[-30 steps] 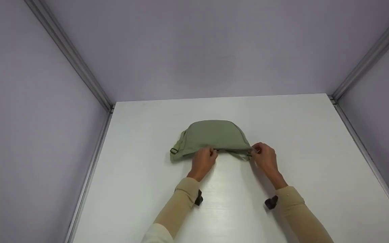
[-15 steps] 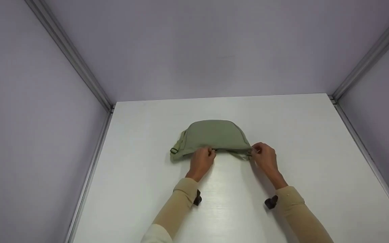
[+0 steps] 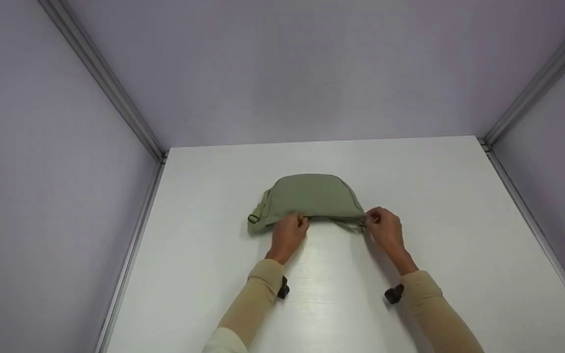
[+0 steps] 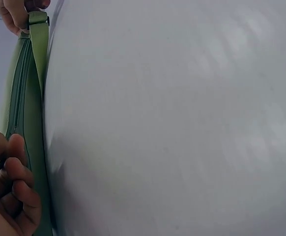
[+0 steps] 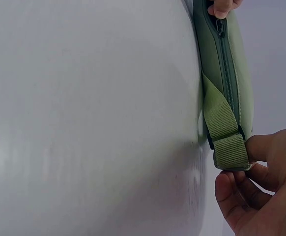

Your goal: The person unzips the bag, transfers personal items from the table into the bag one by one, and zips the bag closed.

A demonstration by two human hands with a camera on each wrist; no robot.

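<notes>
From my remote seat I saw a green waist bag (image 3: 312,196) lying flat near the middle of the white bench (image 3: 459,220), its curved edge turned away from the person and its straight zipped edge facing them. The left hand (image 3: 288,233) sat at that near edge, a little left of the bag's centre, with its fingers (image 4: 15,184) curled in against the fabric; in the right wrist view a fingertip and thumb of this hand were closed at the zipper pull (image 5: 219,25), so I read it as pinching the pull, though the pull itself was mostly covered. The right hand (image 3: 383,228) was at the bag's right end, where its thumb and curled fingers (image 5: 239,194) pinched the end of the green webbing strap (image 5: 226,132) just where it leaves the bag. The zipper (image 5: 226,73) ran along the edge between the two hands and looked closed over the length I could see. A dark buckle (image 3: 253,218) showed on the strap at the bag's left end. Both forearms wore beige sleeves (image 3: 263,289), each with a small dark camera mount at the wrist. Pale grey walls with metal corner rails stood around the bench on three sides.
</notes>
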